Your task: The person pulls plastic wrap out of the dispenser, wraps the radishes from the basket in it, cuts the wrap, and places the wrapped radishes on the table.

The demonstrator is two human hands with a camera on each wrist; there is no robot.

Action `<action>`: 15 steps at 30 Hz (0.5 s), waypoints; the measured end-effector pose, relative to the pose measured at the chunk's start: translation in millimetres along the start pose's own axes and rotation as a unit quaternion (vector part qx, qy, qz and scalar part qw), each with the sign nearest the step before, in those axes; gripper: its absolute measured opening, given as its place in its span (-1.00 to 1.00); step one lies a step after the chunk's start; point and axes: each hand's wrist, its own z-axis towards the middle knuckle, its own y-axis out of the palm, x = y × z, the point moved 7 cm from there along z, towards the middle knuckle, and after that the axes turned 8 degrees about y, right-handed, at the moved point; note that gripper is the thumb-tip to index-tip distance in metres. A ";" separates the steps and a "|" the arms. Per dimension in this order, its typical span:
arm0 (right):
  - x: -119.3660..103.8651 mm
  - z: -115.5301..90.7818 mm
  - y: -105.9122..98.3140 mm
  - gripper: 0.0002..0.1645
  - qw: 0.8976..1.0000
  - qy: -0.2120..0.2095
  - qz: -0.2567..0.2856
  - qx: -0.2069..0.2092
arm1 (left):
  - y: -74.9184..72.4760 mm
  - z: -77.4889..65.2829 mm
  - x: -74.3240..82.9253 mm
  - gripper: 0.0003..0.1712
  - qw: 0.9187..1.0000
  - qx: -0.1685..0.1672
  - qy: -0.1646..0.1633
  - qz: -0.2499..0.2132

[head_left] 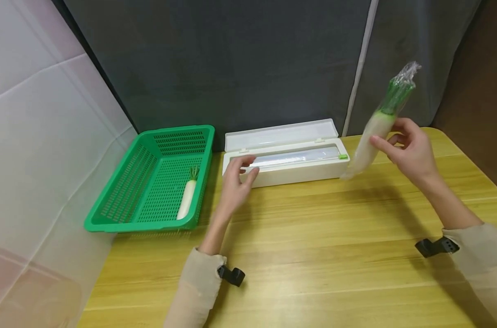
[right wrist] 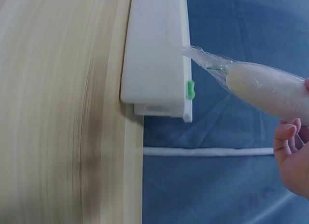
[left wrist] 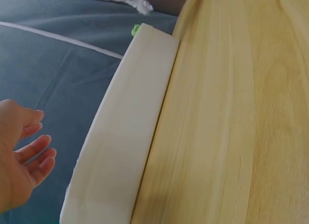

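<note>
Radish (head_left: 380,123) wrapped in clear film is pinched between thumb and fingers of the right hand (head_left: 412,150), tilted leaves-up above the tabletop (head_left: 314,255), near the right end of an open white dispenser (head_left: 302,175). The left hand (head_left: 237,182), thumb and fingers apart, is near the dispenser's left end. A second radish (head_left: 187,200) lies inside a green basket (head_left: 150,226), along its right wall.

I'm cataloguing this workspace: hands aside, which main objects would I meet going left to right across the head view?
Green plastic basket → white cling film dispenser → plastic-wrapped white radish.
</note>
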 end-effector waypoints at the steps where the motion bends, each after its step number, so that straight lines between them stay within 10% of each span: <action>1: 2.3 0.9 -1.7 -0.60 1.000 0.004 -0.004 0.001 | -0.4 -0.3 -1.6 -0.67 1.000 0.001 -0.003 0.000; 15: 25.6 13.1 -24.5 -0.66 0.997 0.029 -0.060 0.025 | -5.1 -3.9 -26.8 -0.65 0.998 -0.002 -0.056 0.028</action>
